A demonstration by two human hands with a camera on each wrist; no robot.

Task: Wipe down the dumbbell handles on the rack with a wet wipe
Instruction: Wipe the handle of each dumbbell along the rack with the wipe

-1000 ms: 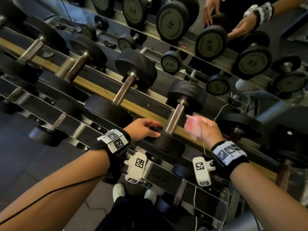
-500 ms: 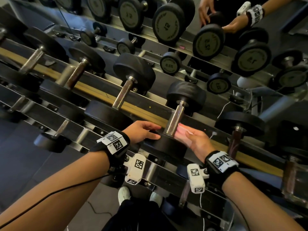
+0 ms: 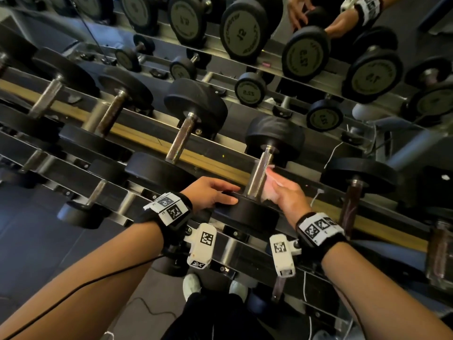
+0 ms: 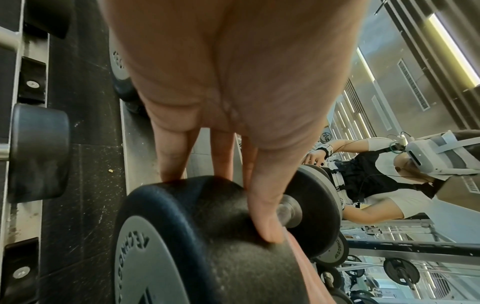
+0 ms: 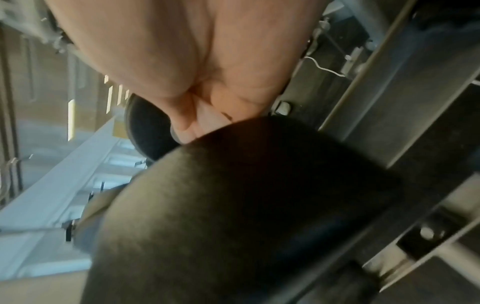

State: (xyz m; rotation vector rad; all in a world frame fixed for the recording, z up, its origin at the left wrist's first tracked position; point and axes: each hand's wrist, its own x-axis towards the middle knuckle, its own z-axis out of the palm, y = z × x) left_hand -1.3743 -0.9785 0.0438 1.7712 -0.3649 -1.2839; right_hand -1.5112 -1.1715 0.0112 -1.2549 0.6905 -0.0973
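Note:
A black dumbbell lies on the rack's middle tier, its steel handle (image 3: 260, 165) running from the near head (image 3: 250, 214) to the far head (image 3: 274, 136). My right hand (image 3: 282, 190) grips a pale pink wet wipe (image 3: 270, 181) and holds it against the right side of the handle, just above the near head. My left hand (image 3: 218, 193) rests on the near head with straight fingers. In the left wrist view the left hand (image 4: 233, 102) lies across that head (image 4: 182, 236). In the right wrist view the head (image 5: 246, 205) hides the fingers of the right hand (image 5: 197, 61).
More dumbbells sit left and right on the same tier, one with a steel handle (image 3: 181, 136) and one with a rusty brown handle (image 3: 350, 204). A mirror behind reflects larger dumbbells (image 3: 242, 33). A lower tier holds smaller ones (image 3: 83, 212). A white cable (image 3: 333, 153) hangs nearby.
My right hand came in from the right with the wipe, met the handle's lower end and slid slightly up it. My left hand stayed on the near head.

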